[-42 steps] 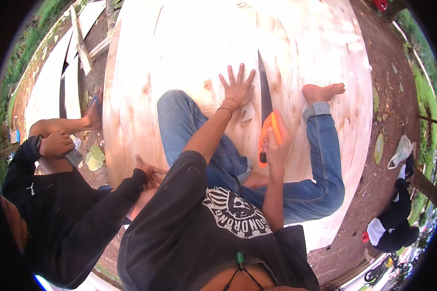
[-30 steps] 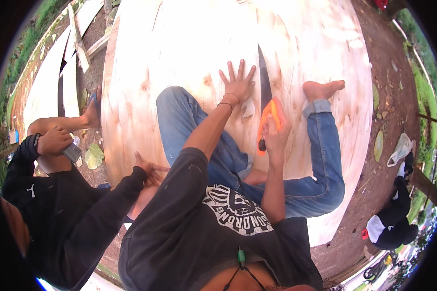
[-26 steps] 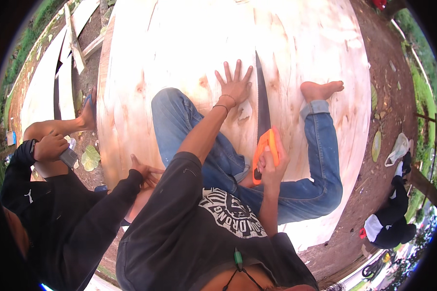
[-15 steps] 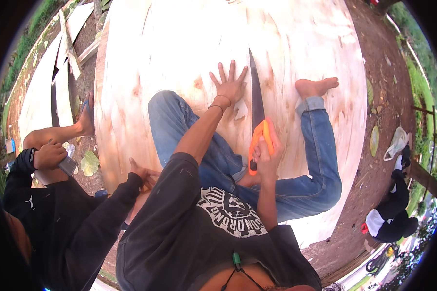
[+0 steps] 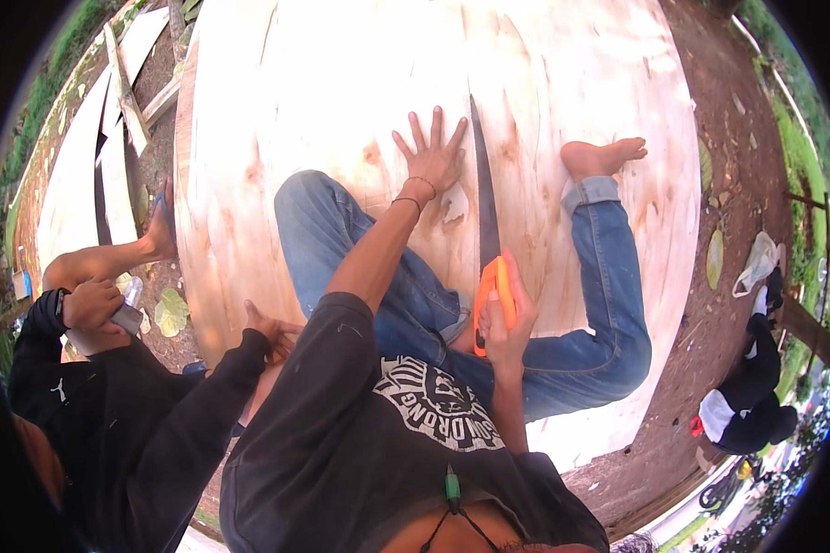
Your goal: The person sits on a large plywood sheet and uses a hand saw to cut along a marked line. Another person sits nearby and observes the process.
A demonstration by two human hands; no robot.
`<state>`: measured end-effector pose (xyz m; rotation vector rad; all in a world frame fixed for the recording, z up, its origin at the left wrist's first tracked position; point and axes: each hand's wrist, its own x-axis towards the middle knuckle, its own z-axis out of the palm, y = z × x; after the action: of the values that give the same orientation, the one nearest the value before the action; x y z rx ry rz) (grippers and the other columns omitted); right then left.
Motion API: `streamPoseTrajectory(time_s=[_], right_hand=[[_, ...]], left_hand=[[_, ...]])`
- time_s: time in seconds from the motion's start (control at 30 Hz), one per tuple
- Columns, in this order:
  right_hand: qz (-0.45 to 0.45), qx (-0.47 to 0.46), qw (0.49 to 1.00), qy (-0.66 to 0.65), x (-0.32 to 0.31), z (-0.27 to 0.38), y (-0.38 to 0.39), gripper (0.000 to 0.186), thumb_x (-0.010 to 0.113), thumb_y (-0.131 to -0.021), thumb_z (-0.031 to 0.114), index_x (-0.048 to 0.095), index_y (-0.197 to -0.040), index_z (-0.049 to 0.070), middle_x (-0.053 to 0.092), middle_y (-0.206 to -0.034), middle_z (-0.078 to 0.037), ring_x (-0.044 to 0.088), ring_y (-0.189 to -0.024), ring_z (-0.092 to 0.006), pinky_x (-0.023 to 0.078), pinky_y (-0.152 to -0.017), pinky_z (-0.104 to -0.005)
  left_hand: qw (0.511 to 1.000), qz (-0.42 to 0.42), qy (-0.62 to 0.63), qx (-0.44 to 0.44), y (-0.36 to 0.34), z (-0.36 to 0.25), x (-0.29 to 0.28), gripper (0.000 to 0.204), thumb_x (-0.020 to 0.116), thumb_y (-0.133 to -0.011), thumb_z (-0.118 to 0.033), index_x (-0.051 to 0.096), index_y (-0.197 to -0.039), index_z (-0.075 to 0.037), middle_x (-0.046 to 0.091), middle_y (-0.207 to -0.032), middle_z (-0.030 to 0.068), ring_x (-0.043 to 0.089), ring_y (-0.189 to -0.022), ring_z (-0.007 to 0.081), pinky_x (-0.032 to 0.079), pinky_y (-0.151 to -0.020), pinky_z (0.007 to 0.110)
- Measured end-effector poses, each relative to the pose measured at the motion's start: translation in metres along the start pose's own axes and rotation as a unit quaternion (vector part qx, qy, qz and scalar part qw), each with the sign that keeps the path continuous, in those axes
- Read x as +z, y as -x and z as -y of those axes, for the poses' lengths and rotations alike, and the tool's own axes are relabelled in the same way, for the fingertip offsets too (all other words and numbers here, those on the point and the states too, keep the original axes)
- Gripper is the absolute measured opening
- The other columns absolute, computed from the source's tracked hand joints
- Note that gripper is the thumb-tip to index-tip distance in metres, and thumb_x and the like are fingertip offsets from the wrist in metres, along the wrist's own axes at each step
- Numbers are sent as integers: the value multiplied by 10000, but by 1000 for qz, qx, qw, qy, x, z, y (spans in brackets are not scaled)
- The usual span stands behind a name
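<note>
I sit in jeans on a large pale plywood sheet (image 5: 277, 111), my left hand (image 5: 434, 161) lying flat on it with fingers spread. Just right of that hand, a handsaw (image 5: 486, 203) points away from me, its dark tapered blade along the wood. My right hand (image 5: 509, 309) is closed on its orange handle, beside my bare-footed, bent right leg. To my left, a co-worker in black sits with one hand (image 5: 267, 327) at the sheet's edge and the other (image 5: 95, 304) holding a grey object.
Loose plywood pieces (image 5: 69, 184) and boards lie on the leafy dirt at the left. At the right are a white plastic bag (image 5: 756, 265), a wooden post (image 5: 807, 336) and another person in dark clothes (image 5: 749, 405). Grass lines the rim.
The saw in my right hand has shifted forward and back and now sits closer to my body than earlier. My left hand stays spread on the sheet.
</note>
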<state>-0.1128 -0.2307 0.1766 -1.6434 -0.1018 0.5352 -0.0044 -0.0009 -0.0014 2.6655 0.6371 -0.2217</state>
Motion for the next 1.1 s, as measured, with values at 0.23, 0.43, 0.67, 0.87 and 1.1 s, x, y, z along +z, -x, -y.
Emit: streamPoseTrajectory(time_s=[0.23, 0.43, 0.67, 0.87, 1.1], right_hand=[[-4, -23, 1000, 2, 19, -8, -82, 561, 503, -977, 51, 469, -1536, 15, 470, -672, 43, 396, -496, -33, 344, -447, -220], [-1, -45, 998, 53, -6, -15, -2, 556, 520, -972, 59, 481, -1522, -3, 529, -738, 11, 441, -541, -50, 375, -492, -232], [-4, 11, 1000, -4, 16, -3, -82, 563, 518, -956, 22, 485, -1517, -16, 592, -873, -34, 481, -620, -69, 392, -559, -240], [-3, 10, 1000, -10, -2, -1, -3, 547, 521, -955, 24, 503, -1500, -22, 577, -832, -25, 466, -622, -61, 386, -562, -236], [-11, -20, 999, 32, 21, -9, -80, 558, 531, -956, 32, 493, -1510, -21, 580, -865, -30, 490, -661, -77, 409, -589, -246]], left_hand=[[1000, 21, 13, 11, 1, -3, -3, 645, 455, -1038, -446, 223, -1639, -409, -13, -1748, 116, -146, -1538, 542, -118, -1092, 832], [1000, 18, -2, 0, 5, -1, -1, 642, 442, -1043, -435, 212, -1642, -407, -29, -1749, 112, -169, -1534, 539, -125, -1086, 834], [999, 41, 11, 11, 5, -3, -1, 643, 421, -1052, -438, 179, -1647, -415, -53, -1748, 113, -197, -1524, 544, -139, -1076, 832], [1000, 23, -5, 2, -3, 2, -1, 638, 402, -1057, -454, 161, -1648, -426, -71, -1747, 113, -210, -1518, 548, -144, -1067, 834], [999, 32, 15, 20, 0, 2, -1, 640, 435, -1048, -450, 196, -1641, -422, -46, -1748, 117, -169, -1529, 553, -133, -1074, 838]])
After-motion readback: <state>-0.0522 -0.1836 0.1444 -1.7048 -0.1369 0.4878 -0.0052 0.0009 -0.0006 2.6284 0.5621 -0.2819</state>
